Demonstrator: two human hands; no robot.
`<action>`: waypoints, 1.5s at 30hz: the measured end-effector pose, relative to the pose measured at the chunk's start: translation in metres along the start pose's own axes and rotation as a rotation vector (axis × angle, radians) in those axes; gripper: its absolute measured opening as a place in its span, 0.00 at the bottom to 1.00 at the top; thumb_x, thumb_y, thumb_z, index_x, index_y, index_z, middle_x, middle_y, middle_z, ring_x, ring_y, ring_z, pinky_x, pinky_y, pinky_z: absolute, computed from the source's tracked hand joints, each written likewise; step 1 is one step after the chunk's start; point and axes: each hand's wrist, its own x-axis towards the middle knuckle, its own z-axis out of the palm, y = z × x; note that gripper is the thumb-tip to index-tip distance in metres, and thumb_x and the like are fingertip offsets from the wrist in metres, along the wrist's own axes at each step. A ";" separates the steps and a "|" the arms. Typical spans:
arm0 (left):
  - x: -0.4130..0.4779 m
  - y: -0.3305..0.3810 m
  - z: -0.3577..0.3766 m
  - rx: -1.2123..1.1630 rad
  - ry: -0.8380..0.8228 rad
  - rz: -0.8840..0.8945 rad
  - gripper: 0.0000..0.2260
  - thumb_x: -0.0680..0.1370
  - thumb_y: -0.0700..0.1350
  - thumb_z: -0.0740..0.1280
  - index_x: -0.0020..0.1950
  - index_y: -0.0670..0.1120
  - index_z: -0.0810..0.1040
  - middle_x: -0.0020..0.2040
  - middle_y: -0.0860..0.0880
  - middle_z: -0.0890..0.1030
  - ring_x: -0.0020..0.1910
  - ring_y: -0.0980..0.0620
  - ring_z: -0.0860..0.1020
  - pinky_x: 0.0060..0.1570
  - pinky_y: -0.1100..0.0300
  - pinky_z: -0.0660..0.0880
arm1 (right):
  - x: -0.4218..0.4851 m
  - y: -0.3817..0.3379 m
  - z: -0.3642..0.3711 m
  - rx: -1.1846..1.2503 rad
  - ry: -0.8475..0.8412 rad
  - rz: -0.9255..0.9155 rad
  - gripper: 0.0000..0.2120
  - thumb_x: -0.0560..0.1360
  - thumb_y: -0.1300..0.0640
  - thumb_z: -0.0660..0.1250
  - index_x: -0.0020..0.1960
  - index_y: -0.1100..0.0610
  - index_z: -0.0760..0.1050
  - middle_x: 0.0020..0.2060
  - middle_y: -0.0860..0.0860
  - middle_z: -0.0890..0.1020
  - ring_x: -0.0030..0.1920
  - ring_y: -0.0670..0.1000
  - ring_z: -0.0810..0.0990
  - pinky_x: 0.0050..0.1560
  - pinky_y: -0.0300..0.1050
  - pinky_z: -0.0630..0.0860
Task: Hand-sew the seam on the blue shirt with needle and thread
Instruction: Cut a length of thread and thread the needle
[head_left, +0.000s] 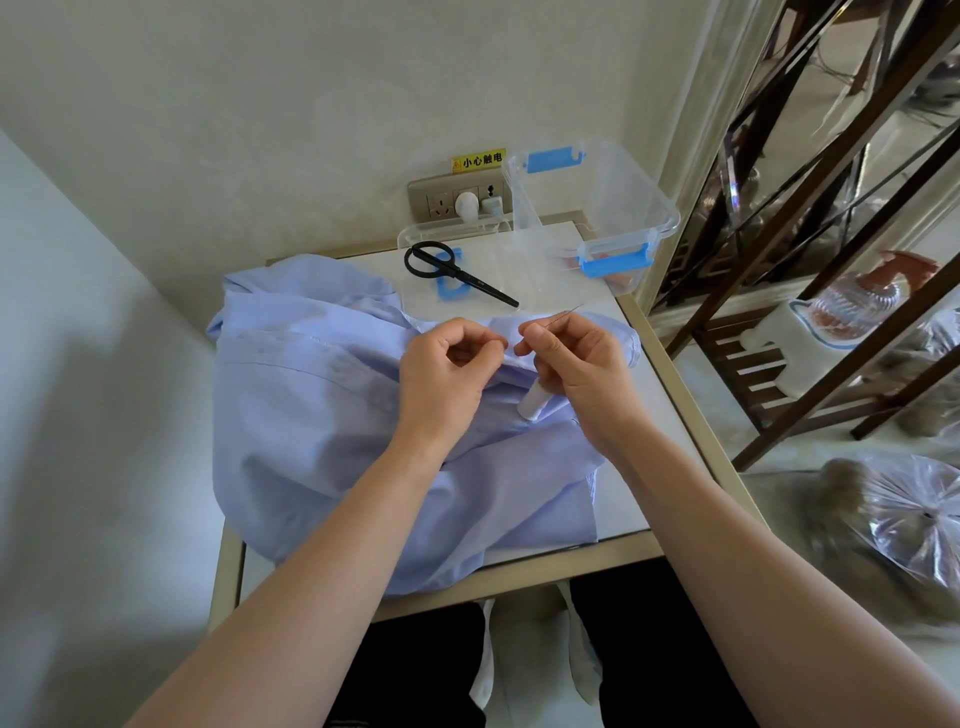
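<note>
Soft, even daylight, faint shadows, wide-angle bending at the edges, slight blur lower right

A cream, lightly textured wall (260, 104) fills the view from 10 to 12 o'clock. At 12 o'clock it carries a beige socket panel (441, 200) with white plugs in it and a yellow warning sticker (478, 160) just above. The pale-topped counter (670, 415) stands against this wall. A dark wooden rack (737, 364) rises at 3 o'clock. Clear plastic bags (914, 525) lie on the light floor (784, 480) at 4 o'clock.
</note>
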 end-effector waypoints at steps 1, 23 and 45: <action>0.000 0.001 0.000 -0.056 0.009 -0.040 0.06 0.76 0.36 0.67 0.41 0.43 0.80 0.34 0.53 0.80 0.34 0.57 0.78 0.40 0.65 0.76 | 0.000 0.001 0.001 -0.007 0.012 -0.007 0.08 0.79 0.57 0.67 0.45 0.62 0.76 0.30 0.56 0.76 0.25 0.52 0.73 0.30 0.37 0.70; 0.005 0.024 -0.019 -0.865 0.059 -0.424 0.09 0.79 0.38 0.59 0.40 0.45 0.72 0.27 0.51 0.74 0.30 0.54 0.75 0.34 0.64 0.76 | 0.002 -0.017 0.016 0.037 0.040 0.091 0.07 0.82 0.60 0.62 0.46 0.61 0.70 0.38 0.53 0.86 0.31 0.48 0.78 0.33 0.37 0.76; -0.034 0.037 -0.064 0.090 0.013 0.048 0.05 0.74 0.43 0.64 0.40 0.44 0.76 0.28 0.55 0.74 0.29 0.57 0.70 0.35 0.62 0.68 | -0.024 -0.057 0.033 -0.097 0.123 0.061 0.04 0.80 0.62 0.64 0.50 0.63 0.74 0.39 0.54 0.84 0.32 0.47 0.78 0.35 0.37 0.77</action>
